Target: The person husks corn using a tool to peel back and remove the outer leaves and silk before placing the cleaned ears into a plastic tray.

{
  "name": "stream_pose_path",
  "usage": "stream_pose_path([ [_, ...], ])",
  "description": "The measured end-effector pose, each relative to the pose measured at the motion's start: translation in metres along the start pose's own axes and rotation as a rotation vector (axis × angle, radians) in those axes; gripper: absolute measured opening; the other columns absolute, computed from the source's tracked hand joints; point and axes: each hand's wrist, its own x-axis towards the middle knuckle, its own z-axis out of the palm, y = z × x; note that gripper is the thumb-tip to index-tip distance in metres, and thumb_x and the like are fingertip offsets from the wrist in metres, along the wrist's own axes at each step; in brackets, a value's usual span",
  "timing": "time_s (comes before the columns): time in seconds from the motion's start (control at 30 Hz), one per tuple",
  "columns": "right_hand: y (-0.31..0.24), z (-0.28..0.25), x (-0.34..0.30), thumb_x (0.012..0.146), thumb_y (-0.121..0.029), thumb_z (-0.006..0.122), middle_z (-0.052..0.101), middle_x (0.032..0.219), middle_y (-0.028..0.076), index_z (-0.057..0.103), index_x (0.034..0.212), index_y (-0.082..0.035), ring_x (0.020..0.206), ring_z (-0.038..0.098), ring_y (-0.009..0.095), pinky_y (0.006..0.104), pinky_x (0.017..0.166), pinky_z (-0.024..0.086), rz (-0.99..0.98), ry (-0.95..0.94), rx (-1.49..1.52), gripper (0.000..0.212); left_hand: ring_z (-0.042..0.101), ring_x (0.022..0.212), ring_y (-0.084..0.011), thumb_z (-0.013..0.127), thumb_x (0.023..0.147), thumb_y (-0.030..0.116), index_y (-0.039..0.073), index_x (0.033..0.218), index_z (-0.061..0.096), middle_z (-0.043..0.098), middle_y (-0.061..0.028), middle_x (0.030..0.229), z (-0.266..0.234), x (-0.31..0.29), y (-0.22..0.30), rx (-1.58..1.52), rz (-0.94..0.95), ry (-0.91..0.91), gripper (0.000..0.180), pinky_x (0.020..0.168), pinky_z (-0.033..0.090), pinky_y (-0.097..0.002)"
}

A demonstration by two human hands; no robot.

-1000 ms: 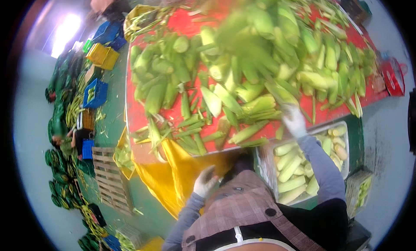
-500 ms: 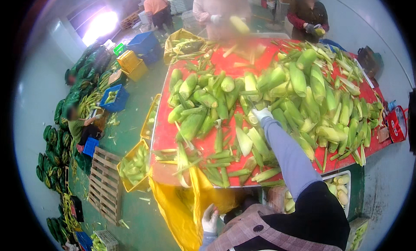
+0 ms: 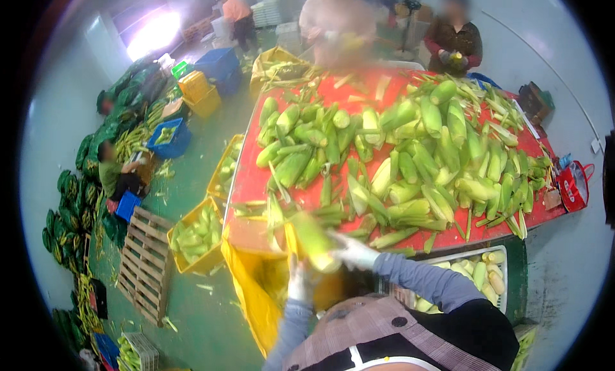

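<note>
Head view, one moment at a corn-sorting station. Right hand (image 3: 354, 252), white-gloved, grey sleeve: grip closed on a corn ear (image 3: 312, 241) in green husk, blurred, held above the near edge of the red tabletop (image 3: 246, 185). Left hand (image 3: 298, 280), white-gloved: raised just below the same ear; whether its grip is clenched or released cannot be told from the blur. Yellow sack (image 3: 256, 291): hangs open from the tabletop's near-left corner, directly below both hands. Tabletop load: a broad heap of husked corn ears (image 3: 410, 160) in green leaves, spread across most of the red surface. White crate (image 3: 471, 275): at the person's right, below the tabletop edge, holding pale peeled ears. Yellow crate (image 3: 192, 240): on the green floor left of the tabletop, holding ears in husk. Wooden pallet (image 3: 146, 265): beside that crate. Blue crates (image 3: 168, 138): farther left. Other people (image 3: 451, 41): standing at the tabletop's far end.
</note>
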Motion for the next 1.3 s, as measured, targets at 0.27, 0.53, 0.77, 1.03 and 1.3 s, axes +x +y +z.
stream_pose_path([
  [0.27, 0.066, 0.060, -0.009, 0.085, -0.032, 0.061, 0.061, 0.108, 0.021, 0.056, 0.118, 0.000, 0.100, 0.060, 0.033, 0.0380, 0.087, 0.046, -0.432, 0.133, -0.448, 0.047, 0.060, 0.095, -0.0277, 0.054, 0.088, 0.045, 0.011, 0.119, 0.055, 0.062, -0.0096, 0.110, -0.069, -0.022, 0.043, -0.673, -0.097, -0.099, 0.046, 0.082, 0.051, -0.0435],
  [0.53, -0.011, 0.088, -0.019, 0.092, -0.028, 0.051, 0.061, 0.105, 0.019, 0.042, 0.135, -0.010, 0.085, 0.062, 0.035, 0.0406, 0.071, 0.050, -0.835, -0.212, -0.747, 0.047, 0.056, 0.098, -0.0336, 0.050, 0.088, 0.050, 0.017, 0.115, 0.055, 0.059, -0.0094, 0.114, -0.050, -0.051, 0.057, -0.815, -0.182, 0.197, 0.043, 0.083, 0.049, -0.0491],
  [0.77, 0.002, 0.105, -0.003, 0.094, -0.032, 0.045, 0.062, 0.086, 0.017, 0.038, 0.138, -0.014, 0.072, 0.062, 0.034, 0.0419, 0.062, 0.050, -0.771, -0.176, -0.926, 0.049, 0.058, 0.103, -0.0320, 0.046, 0.088, 0.055, 0.018, 0.120, 0.053, 0.060, -0.0106, 0.116, -0.050, -0.057, 0.051, -0.866, -0.188, 0.221, 0.050, 0.082, 0.052, -0.0509],
  [1.03, -0.007, 0.142, 0.015, 0.095, -0.036, 0.042, 0.063, 0.104, 0.017, 0.043, 0.136, -0.016, 0.089, 0.061, 0.035, 0.0420, 0.075, 0.049, -0.749, -0.171, -0.725, 0.046, 0.059, 0.103, -0.0273, 0.039, 0.091, 0.050, 0.019, 0.120, 0.053, 0.061, -0.0050, 0.116, -0.059, -0.060, 0.040, -0.873, -0.104, 0.251, 0.045, 0.085, 0.050, -0.0471],
  [1.3, -0.007, 0.144, 0.045, 0.094, -0.039, 0.043, 0.061, 0.113, 0.017, 0.050, 0.130, -0.017, 0.098, 0.060, 0.034, 0.0399, 0.085, 0.048, -0.737, -0.405, -0.795, 0.043, 0.058, 0.103, -0.0278, 0.045, 0.091, 0.053, 0.013, 0.127, 0.049, 0.058, -0.0094, 0.117, -0.113, -0.119, 0.029, -0.774, -0.113, 0.178, 0.053, 0.088, 0.049, -0.0439],
])
